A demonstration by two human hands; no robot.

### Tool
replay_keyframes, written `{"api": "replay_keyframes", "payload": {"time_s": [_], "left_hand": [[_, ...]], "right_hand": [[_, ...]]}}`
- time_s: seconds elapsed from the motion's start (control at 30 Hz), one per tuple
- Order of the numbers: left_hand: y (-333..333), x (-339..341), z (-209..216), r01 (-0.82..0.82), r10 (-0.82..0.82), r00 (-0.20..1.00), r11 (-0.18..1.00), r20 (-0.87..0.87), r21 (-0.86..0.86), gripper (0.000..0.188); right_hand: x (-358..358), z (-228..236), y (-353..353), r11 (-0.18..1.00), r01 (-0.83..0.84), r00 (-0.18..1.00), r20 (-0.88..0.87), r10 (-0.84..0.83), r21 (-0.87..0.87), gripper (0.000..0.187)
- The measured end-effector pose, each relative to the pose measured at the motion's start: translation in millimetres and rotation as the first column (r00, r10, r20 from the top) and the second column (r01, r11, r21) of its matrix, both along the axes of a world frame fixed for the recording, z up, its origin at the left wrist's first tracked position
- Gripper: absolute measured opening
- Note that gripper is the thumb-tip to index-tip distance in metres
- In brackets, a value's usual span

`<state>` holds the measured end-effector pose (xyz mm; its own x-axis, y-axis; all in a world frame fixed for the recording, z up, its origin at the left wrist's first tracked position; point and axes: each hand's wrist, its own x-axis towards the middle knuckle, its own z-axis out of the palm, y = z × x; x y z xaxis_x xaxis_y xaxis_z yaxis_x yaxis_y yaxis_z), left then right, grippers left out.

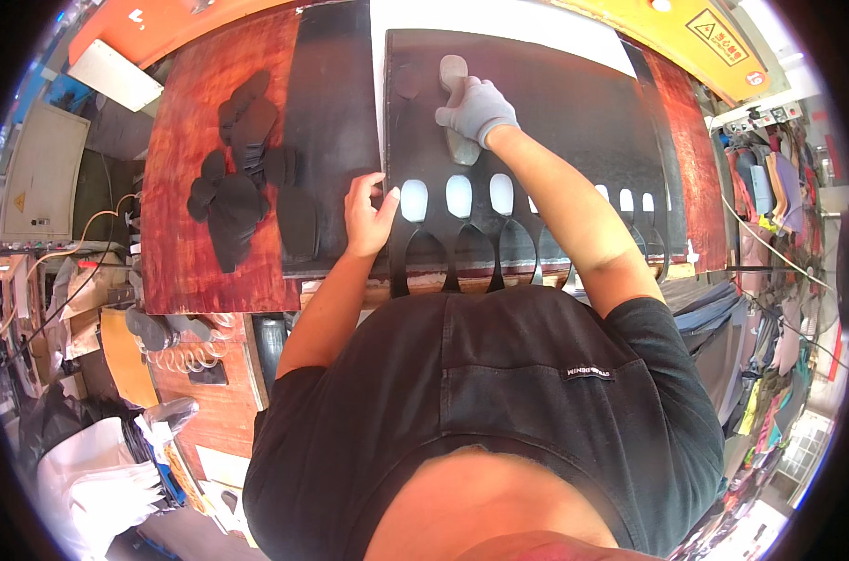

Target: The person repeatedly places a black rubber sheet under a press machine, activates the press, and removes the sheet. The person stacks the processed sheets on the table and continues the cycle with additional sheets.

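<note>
My right hand (481, 110), in a grey glove, is closed on the middle of a grey insole-shaped cutting die (462, 148). The die stands lengthwise on a large black sheet (555, 103), with both rounded ends showing beyond my fingers. Along the sheet's near edge runs a row of sole-shaped cutouts, several with white showing through their rounded ends. My bare left hand (370, 217) rests at the sheet's left edge, beside the first cutout. Its thumb and fingers are apart, with nothing between them.
Black cut insole pieces (237, 210) lie in loose piles on the reddish wooden board (177, 187) to the left. An orange machine beam (663, 37) with a warning sign spans the far side. Clothes or material strips (770, 182) hang at the right; a white bag (97, 477) stands lower left.
</note>
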<state>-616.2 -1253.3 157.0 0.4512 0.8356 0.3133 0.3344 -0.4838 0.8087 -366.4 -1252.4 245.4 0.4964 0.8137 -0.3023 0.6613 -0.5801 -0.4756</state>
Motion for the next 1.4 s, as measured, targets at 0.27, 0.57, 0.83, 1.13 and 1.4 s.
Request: {"api": "replay_keyframes", "payload": {"time_s": [0.27,0.57,0.83,1.13,1.4], "left_hand": [[4,-1,-2,0.007,-0.007,1.000,1.000,0.001,-0.013,0.033],[5,-4,-4,0.005,-0.005,1.000,1.000,0.030,0.011,0.033],[-1,-7,12,-0.005,0.005,1.000,0.999,0.001,-0.054,0.035],[-89,-82,34,0.187,-0.036,0.907,0.927,-0.419,0.326,0.022],[-95,-76,21,0.064,0.112,0.940,0.871,-0.324,0.486,0.031]], "right_hand": [[-5,3,-6,0.996,0.022,0.998,0.060,-0.027,0.083,0.057],[-12,6,-11,0.991,0.032,0.998,0.049,-0.039,0.132,0.052],[25,-28,-36,0.912,0.050,0.999,-0.016,-0.048,0.406,0.075],[119,-107,-356,0.782,0.261,0.658,0.488,-0.573,0.567,0.041],[116,-194,-413,0.564,0.362,0.515,0.345,-0.784,0.742,0.036]]}}
